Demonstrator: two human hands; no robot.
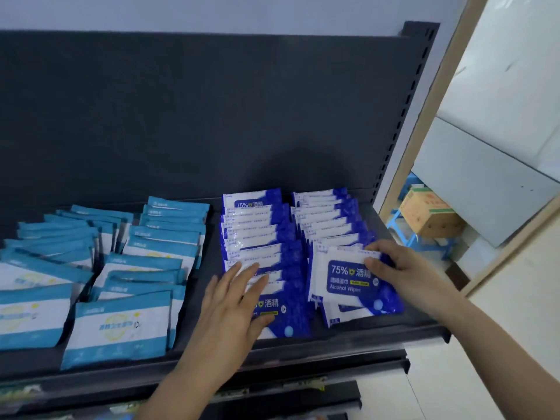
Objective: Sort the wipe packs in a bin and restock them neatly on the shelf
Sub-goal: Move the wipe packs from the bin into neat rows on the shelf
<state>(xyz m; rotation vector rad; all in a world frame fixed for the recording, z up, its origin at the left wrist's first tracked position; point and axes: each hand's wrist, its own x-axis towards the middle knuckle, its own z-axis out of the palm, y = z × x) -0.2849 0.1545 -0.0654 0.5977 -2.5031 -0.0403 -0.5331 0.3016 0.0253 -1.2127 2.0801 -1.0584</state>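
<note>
At the front of the shelf [363,338], a dark blue wipe pack [348,283] is pinched by its top edge in the right hand [400,268], atop the right-hand row [330,213]. The neighbouring row [257,234] is pressed under the straight fingers of the left hand [233,301]. Restocking seems in hand; next the pack should be laid square onto its row.
</note>
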